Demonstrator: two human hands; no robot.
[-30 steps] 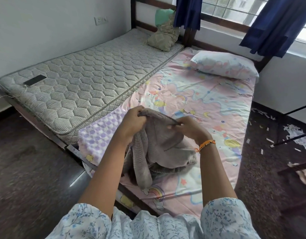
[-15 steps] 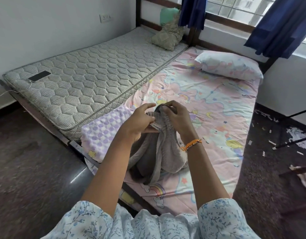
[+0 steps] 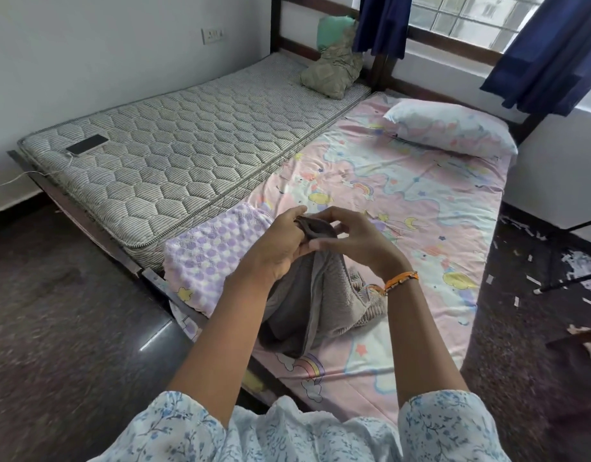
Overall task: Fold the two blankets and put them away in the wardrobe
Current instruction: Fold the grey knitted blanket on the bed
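Head view: my left hand [image 3: 280, 243] and right hand [image 3: 352, 240] meet above the foot of the bed [image 3: 420, 208], both holding the top edge of the grey blanket [image 3: 317, 295]. My left grip is closed, fingers curled round a gathered bunch of the cloth, thumb on top. My right grip pinches the same edge from the other side; its fingertips [image 3: 320, 216] arch over the hem and nearly touch my left thumb. The rest of the grey blanket hangs down from my hands in loose folds and its lower part lies heaped on the pink patterned sheet, near the bed's foot edge. An orange band [image 3: 402, 280] sits on my right wrist. The second blanket [image 3: 210, 251], white with purple dots, lies on the sheet just beside my left hand, against the bare mattress [image 3: 174, 155]. A phone [image 3: 86, 144] lies on that mattress, and a pillow [image 3: 450, 128] lies at the head of the bed.
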